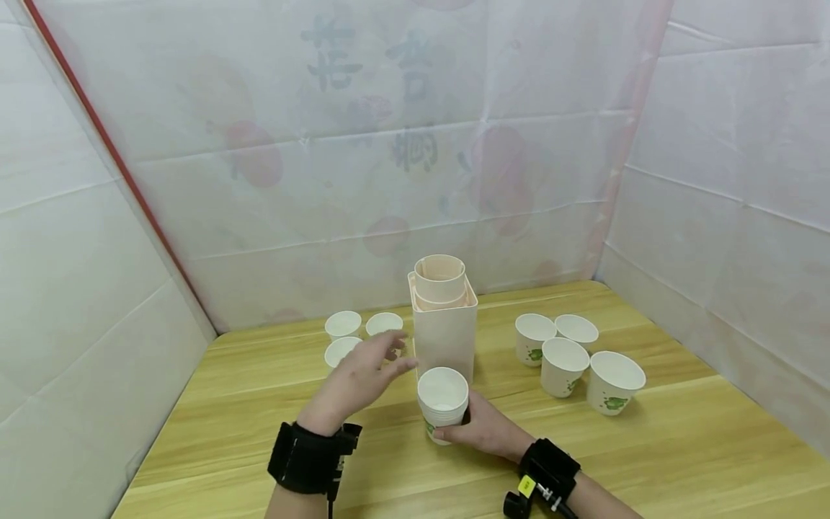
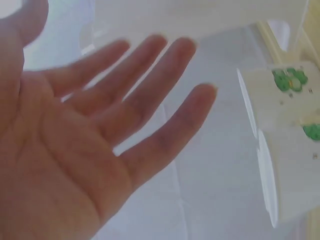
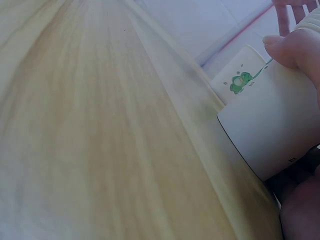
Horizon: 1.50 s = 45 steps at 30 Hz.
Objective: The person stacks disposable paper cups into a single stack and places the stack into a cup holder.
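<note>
My right hand (image 1: 489, 427) grips a stack of white paper cups (image 1: 444, 396) low on its side, thumb in front. In the right wrist view the cup stack (image 3: 270, 120) is tilted across the picture, its base close to the wooden table. My left hand (image 1: 359, 375) hovers left of the stack, holding nothing. Its fingers (image 2: 155, 135) are spread and nearly straight in the left wrist view. Right behind the stack stands a tall cream square container (image 1: 444, 342), with a round cream cylinder (image 1: 440, 282) standing up out of its top.
Single paper cups (image 1: 343, 324) stand upright at the back left, one partly behind my left hand. Several more cups with green prints (image 1: 616, 382) stand at the right. White sheeting (image 1: 389, 180) walls the wooden table (image 1: 259, 411) at the back and sides.
</note>
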Available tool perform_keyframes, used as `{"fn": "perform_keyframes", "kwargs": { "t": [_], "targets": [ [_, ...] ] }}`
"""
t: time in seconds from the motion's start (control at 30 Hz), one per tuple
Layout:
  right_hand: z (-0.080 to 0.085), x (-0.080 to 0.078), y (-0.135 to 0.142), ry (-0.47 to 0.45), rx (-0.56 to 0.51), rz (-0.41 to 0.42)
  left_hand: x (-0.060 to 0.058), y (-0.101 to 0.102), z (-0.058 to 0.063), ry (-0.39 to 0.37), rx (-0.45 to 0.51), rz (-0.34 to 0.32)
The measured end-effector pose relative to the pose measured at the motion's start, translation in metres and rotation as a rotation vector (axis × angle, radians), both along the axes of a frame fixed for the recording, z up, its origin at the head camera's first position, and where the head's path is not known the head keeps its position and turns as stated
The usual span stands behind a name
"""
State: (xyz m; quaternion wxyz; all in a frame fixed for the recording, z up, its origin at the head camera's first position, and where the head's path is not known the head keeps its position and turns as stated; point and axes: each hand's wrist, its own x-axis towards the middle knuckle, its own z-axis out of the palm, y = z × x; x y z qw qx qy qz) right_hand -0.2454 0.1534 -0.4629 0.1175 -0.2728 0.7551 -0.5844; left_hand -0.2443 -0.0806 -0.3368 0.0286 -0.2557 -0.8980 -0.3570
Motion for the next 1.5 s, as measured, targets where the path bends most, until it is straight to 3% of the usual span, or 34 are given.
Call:
{"fn": "perform_keyframes", "kwargs": {
  "t": [0.27, 0.47, 0.6, 0.9, 1.13, 1.5],
  "targets": [
    [0.019, 0.009, -0.002, -0.018, -0.008, 0.004, -0.013, -0.024, -0.005, 0.135, 0.021, 0.258],
    [0.003, 0.001, -0.001, -0.007, -0.013, -0.002, -0.020, -0.040, -0.014, 0.130, -0.003, 0.426],
    [-0.006, -0.003, 0.000, 0.036, -0.016, 0.008, -0.026, -0.046, -0.022, 0.084, -0.052, 0.491],
    [-0.008, -0.004, 0.001, 0.035, -0.018, 0.012, -0.033, -0.047, -0.036, 0.063, -0.117, 0.524],
    [-0.008, -0.005, 0.001, 0.040, -0.021, 0.025, -0.037, -0.045, -0.044, 0.056, -0.090, 0.529],
    [-0.007, -0.003, 0.001, 0.020, -0.016, 0.018, -0.036, -0.043, -0.045, 0.019, -0.029, 0.505]
  ]
}}
